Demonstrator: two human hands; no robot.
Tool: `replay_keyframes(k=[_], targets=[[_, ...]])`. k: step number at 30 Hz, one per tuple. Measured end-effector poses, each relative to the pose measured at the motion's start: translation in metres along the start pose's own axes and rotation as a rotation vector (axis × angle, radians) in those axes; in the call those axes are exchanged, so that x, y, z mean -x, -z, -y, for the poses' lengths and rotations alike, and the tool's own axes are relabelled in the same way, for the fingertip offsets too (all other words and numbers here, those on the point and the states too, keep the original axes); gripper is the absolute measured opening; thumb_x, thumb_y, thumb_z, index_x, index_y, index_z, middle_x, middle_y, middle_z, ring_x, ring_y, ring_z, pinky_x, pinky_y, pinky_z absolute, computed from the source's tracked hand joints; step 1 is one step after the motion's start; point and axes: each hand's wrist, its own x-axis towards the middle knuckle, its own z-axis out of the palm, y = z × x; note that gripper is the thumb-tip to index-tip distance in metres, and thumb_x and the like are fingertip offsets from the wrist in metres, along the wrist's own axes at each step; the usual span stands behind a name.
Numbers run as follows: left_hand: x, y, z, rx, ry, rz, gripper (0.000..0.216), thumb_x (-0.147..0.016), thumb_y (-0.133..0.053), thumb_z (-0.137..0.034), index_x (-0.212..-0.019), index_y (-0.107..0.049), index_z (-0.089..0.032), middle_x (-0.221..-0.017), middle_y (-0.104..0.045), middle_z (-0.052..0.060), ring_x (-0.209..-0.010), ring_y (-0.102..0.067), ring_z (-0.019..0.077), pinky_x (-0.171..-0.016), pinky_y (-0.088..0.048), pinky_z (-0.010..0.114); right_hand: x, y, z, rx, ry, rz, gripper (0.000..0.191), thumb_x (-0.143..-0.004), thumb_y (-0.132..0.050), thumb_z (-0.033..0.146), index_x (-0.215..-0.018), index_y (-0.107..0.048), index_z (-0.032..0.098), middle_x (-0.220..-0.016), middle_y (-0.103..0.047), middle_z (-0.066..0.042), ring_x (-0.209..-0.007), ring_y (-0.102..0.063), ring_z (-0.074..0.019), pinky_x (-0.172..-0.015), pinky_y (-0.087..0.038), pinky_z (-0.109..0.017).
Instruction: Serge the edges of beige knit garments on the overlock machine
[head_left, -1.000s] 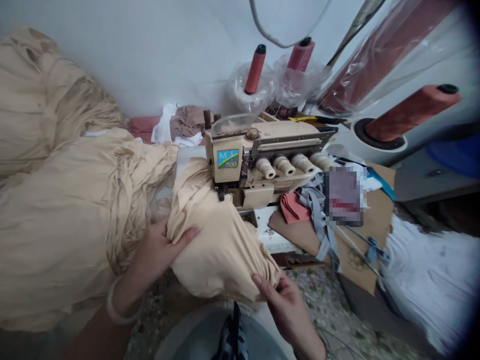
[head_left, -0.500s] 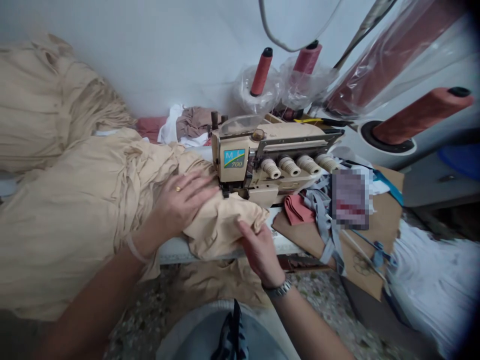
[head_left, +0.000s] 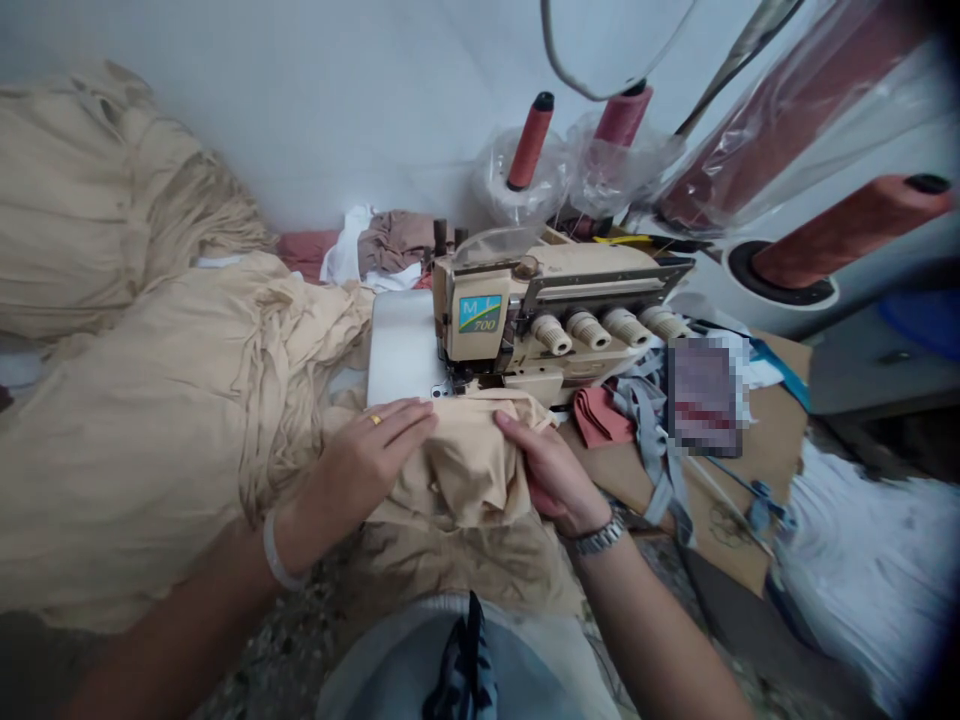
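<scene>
Hands [head_left: 367,465] flat on beige fabric [head_left: 465,470]

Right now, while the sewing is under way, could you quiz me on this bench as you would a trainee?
1. True or false: the left hand lies flat on the beige cloth.
2. How many ribbed knobs sit in a row on the front of the sewing machine? A two, B four, C six.
3. Fill in: the right hand has a ____ on its wrist.

Key: 1 true. 2 B. 3 watch.
</scene>
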Motion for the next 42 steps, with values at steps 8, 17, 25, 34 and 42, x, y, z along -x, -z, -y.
replay_keyframes(k=[8, 17, 25, 34, 42], targets=[[-0.007, -0.018, -0.015, -0.064, 0.043, 0.007, 0.038, -0.099, -0.044, -0.016, -0.134, -0.054, -0.006, -0.143, -0.058, 0.018, -0.132, -0.055, 0.0304, -0.11, -0.048, 0.05, -0.026, 0.028, -0.002, 0.835, 0.725, -0.39, 0.023, -0.092, -0.062, 0.041, -0.088, -0.07, 0.02, -0.091, -0.075, -0.008, -0.086, -0.067, -0.0232, -0.083, -0.05, -0.035], [-0.012, -0.019, 0.011, 0.082, -0.007, -0.043, 0.034, -0.096, -0.048, -0.013, -0.126, -0.062, -0.013, -0.138, -0.06, 0.017, -0.134, -0.05, 0.0301, -0.107, -0.045, 0.051, -0.015, 0.048, 0.04, 0.852, 0.315, 0.309, 0.034, -0.073, -0.083, 0.039, -0.101, -0.076, 0.021, -0.097, -0.077, -0.003, -0.089, -0.071, -0.0255, -0.083, -0.058, -0.036], [-0.01, -0.015, 0.003, 0.106, 0.018, -0.012, 0.038, -0.094, -0.047, -0.009, -0.127, -0.062, -0.02, -0.131, -0.066, 0.011, -0.123, -0.056, 0.0288, -0.095, -0.038, 0.049, -0.009, 0.07, 0.031, 0.439, 0.146, 0.105, 0.045, -0.075, -0.081, 0.042, -0.113, -0.072, 0.021, -0.106, -0.077, -0.006, -0.098, -0.072, -0.0258, -0.088, -0.059, -0.038], [-0.015, -0.013, -0.007, 0.037, 0.078, -0.001, 0.038, -0.092, -0.053, -0.013, -0.127, -0.065, -0.021, -0.126, -0.066, 0.013, -0.115, -0.058, 0.0322, -0.092, -0.039, 0.049, -0.013, 0.073, 0.022, 0.624, 0.491, -0.09, 0.03, -0.081, -0.075, 0.038, -0.107, -0.07, 0.021, -0.11, -0.075, -0.007, -0.099, -0.069, -0.0252, -0.089, -0.056, -0.038], [-0.01, -0.015, 0.011, 0.131, 0.074, 0.05, 0.047, -0.097, -0.039, -0.008, -0.126, -0.066, -0.032, -0.132, -0.063, 0.006, -0.136, -0.046, 0.0296, -0.107, -0.029, 0.052, -0.011, 0.073, 0.015, 0.719, 0.551, -0.068, 0.035, -0.083, -0.073, 0.035, -0.114, -0.065, 0.021, -0.115, -0.073, -0.007, -0.104, -0.067, -0.0253, -0.093, -0.053, -0.039]])
